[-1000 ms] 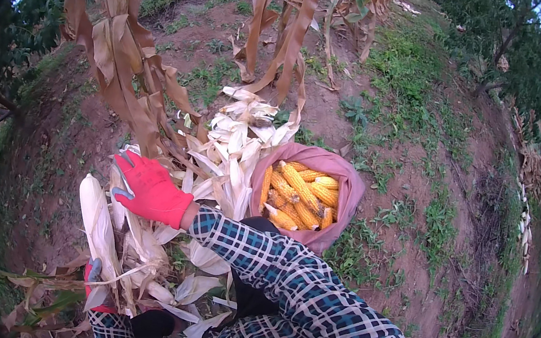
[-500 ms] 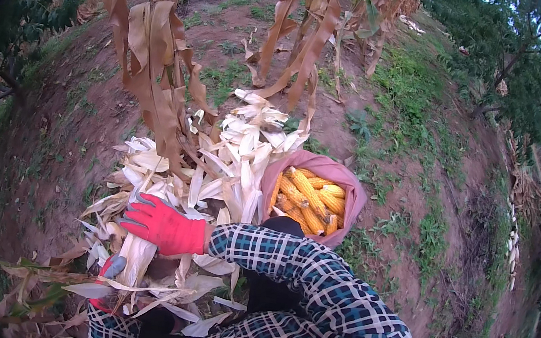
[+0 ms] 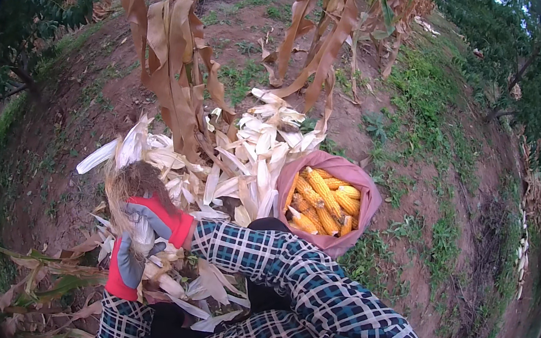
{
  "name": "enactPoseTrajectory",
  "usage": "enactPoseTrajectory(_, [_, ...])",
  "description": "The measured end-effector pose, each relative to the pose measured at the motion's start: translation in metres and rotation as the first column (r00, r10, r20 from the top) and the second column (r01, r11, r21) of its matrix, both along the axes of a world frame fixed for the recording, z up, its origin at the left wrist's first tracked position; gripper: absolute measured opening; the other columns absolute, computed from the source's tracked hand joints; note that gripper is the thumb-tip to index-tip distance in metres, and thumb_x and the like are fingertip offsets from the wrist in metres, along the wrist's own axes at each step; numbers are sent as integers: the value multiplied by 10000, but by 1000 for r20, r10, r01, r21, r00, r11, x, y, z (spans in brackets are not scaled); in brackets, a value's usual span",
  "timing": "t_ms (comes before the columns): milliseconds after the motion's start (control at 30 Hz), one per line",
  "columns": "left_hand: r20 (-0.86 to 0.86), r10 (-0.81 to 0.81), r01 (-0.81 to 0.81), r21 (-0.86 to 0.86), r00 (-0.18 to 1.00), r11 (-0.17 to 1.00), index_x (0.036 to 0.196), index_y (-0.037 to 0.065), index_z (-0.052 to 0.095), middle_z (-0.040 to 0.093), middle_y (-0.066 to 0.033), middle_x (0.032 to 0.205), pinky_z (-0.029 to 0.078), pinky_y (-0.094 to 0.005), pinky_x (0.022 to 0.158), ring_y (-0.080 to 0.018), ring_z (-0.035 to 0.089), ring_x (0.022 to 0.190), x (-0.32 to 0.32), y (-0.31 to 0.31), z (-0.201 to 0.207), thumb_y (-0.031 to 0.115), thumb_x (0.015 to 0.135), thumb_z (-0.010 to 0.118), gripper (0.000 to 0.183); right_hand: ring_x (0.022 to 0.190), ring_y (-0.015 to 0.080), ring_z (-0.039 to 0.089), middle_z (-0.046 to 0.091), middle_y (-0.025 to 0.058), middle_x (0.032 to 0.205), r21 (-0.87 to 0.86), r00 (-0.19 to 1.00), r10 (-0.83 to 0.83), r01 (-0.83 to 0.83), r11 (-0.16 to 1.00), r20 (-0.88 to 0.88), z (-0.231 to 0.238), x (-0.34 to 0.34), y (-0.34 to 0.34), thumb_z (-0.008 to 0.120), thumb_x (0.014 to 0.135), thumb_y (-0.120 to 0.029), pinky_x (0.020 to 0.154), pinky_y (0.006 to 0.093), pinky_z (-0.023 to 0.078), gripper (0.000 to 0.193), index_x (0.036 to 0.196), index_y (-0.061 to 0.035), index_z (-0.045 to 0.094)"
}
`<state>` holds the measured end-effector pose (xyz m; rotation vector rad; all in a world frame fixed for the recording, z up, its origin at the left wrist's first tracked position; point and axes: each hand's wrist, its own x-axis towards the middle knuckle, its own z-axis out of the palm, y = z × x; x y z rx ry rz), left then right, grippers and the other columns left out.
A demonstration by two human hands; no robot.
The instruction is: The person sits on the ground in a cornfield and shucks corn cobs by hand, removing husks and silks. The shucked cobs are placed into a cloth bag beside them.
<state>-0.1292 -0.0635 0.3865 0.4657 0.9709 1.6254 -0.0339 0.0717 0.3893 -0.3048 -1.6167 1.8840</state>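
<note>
Both my hands wear red gloves with grey fingers. My right hand (image 3: 156, 219), on a blue plaid sleeve that reaches across from the right, grips the top of an unhusked ear of corn (image 3: 139, 235). A tuft of brown silk (image 3: 128, 184) sticks up from the ear. Just below, my left hand (image 3: 126, 266) holds the lower part of the same ear. Pale husk leaves spread around both hands.
A pink sack (image 3: 364, 194) holding several yellow husked cobs (image 3: 322, 202) stands open to the right. A pile of white husks (image 3: 248, 156) lies between it and the dry brown corn stalks (image 3: 170, 74). Bare soil and patches of grass surround them.
My right hand has drawn back from the husk pile toward my body. It now meets the left hand on an ear with brown silk.
</note>
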Motion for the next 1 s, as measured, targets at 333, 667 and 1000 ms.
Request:
enactPoseTrajectory(333, [-290,-5,-29,-114,957,993,1164,12,516,596,-117,1027,505,-291,772,-192,604,903,-32,-14,-3,97,804,660,396,891,125,563,632,48,1001,-193,990,-95,74,978,-102,-6,-29,2,678,841,-231,802,304,475,349,1090,-2,594])
enactPoseTrajectory(667, [-528,-105,-26,-236,843,972,1346,-11,421,551,-79,1244,405,-313,982,-165,516,1129,-25,-6,23,113,691,800,767,980,120,596,660,66,1057,191,989,-104,122,974,-104,-5,-9,3,507,957,-153,865,279,470,259,1126,6,621])
enactPoseTrajectory(1000, [-645,46,-137,-92,762,986,1257,28,507,612,-77,1142,461,-327,899,-171,583,1034,-19,-6,3,168,685,794,655,1068,165,565,571,54,1189,-428,987,27,-93,899,-158,-21,-21,5,388,1010,-302,947,317,462,400,1311,-48,456])
